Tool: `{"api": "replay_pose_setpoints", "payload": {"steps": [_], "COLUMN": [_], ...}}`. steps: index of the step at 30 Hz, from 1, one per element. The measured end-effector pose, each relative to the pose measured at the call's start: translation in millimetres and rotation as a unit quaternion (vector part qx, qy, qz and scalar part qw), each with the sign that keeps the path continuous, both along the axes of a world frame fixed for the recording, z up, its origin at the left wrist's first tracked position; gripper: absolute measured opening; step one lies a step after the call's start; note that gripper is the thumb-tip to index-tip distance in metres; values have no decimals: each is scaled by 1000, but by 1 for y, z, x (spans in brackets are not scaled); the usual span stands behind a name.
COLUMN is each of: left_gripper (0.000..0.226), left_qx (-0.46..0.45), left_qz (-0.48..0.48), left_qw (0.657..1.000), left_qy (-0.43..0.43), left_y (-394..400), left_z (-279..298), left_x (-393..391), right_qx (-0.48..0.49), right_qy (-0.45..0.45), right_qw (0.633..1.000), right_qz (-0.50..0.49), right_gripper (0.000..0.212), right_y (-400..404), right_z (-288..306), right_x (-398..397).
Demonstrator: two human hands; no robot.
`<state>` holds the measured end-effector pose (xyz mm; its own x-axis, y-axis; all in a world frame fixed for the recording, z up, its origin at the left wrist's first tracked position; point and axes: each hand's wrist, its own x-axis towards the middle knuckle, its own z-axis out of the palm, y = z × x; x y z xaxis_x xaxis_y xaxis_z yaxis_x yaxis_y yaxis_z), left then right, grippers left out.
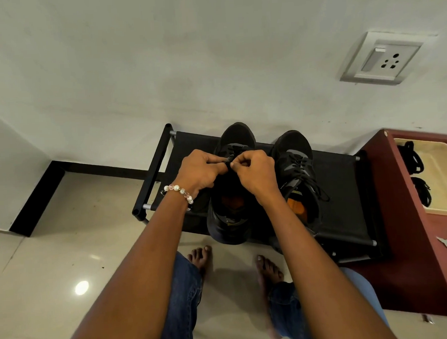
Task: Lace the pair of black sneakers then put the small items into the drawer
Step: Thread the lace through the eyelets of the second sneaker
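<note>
Both hands met over the left sneaker (231, 216) – the left hand (197, 171) and the right hand (256, 171) were curled tight, each pinching the black lace (228, 160) between thumb and fingertips, right above the shoe's tongue. That sneaker sat directly under the hands on a low black rack (342, 201), toe pointing to the wall. Its partner, the right sneaker (297, 170), stood just beside it, untouched, its laces crossed up the front and the ends trailing loose over the side. Both shoes were matte black fabric with grey panels and orange insoles – rounded toes, soft uppers. The rack had a taut dark cloth shelf stretched between black tubes with silver fittings. A bead bracelet (180, 191), pink and white, circled the left wrist. Off to the right stood a dark red cabinet (405, 250) with a pale open drawer (443, 179); black coiled items (415, 157) lay inside it. The floor was glossy tile.
</note>
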<state>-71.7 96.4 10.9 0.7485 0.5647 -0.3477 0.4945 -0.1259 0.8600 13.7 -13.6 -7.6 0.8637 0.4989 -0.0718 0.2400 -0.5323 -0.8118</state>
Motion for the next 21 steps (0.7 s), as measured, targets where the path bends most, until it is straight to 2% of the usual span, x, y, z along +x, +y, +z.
{"api": "replay_pose_setpoints", "payload": {"steps": [4,8,11,15,21], "left_gripper": [25,23,20,20,15], "left_qx": [-7,-28,-27,17,25], "left_qz": [-6,-34,-11,27,60], "left_qw": [1000,999,1000,999,998], "left_qy": [-4,-1,0,3,8], "left_y": [0,3,6,5,6], "left_z": [1,2,2,-2,-7], "left_x": [0,-1,0,6,13], "right_qx": [28,76,101,91,90], "right_qy": [16,115,152,130,43], "right_qw": [999,989,981,984,993], "right_qz": [-17,-48,-66,-80,-58], "right_gripper": [7,4,7,12,17], "right_y": [-1,-3,-3,-2,-2], "right_z": [0,0,2,-1,-7], "right_x": [-4,-3,-2,2,3]}}
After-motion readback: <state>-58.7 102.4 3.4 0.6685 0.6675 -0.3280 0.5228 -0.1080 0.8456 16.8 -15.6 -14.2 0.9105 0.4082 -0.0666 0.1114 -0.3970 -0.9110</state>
